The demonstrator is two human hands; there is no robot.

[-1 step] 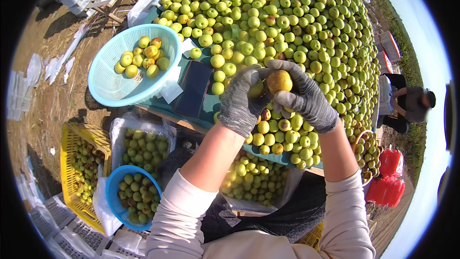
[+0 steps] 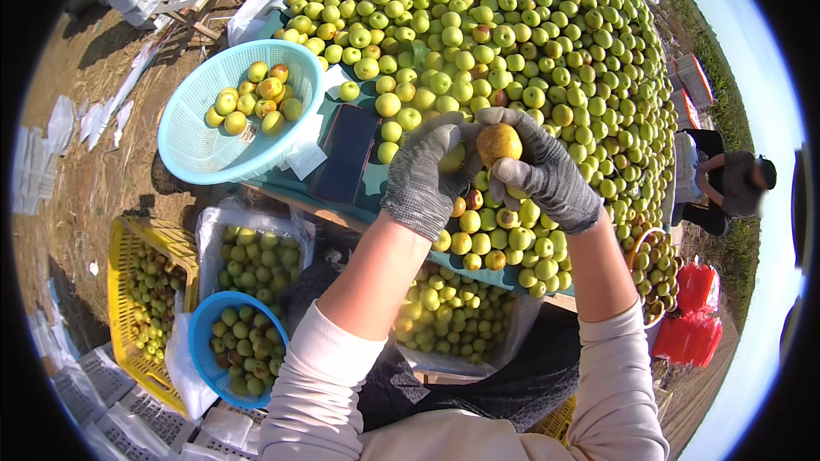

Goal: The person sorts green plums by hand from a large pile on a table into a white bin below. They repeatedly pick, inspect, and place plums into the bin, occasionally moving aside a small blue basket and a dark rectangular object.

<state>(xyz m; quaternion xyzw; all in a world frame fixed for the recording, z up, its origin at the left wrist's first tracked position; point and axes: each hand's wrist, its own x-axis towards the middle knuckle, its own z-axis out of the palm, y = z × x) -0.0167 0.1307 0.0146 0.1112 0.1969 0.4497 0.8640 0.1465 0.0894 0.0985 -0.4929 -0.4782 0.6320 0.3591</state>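
Observation:
Both my hands wear grey knit gloves and are raised over a big heap of yellow-green jujubes (image 2: 547, 60). My right hand (image 2: 547, 172) pinches a brownish-yellow jujube (image 2: 499, 145) between thumb and fingers. Close beside it, my left hand (image 2: 431, 172) curls round a greener jujube (image 2: 453, 159), mostly hidden by the glove. Left of my hands a dark phone-like slab (image 2: 348, 152) lies on the teal table cover (image 2: 286, 186). Farther left, a pale blue perforated basket (image 2: 192, 132) holds several jujubes with red-brown blotches.
Below the table's edge stand a yellow crate (image 2: 121, 290), a blue basin (image 2: 198, 337) and lined boxes (image 2: 205, 248), all with jujubes. Another jujube-filled basket (image 2: 634, 252) and red bags (image 2: 688, 343) are at right. A person (image 2: 736, 183) bends over farther off.
The brownish jujube has turned slightly in my right hand. My left hand has shifted a little left. Otherwise the scene looks the same.

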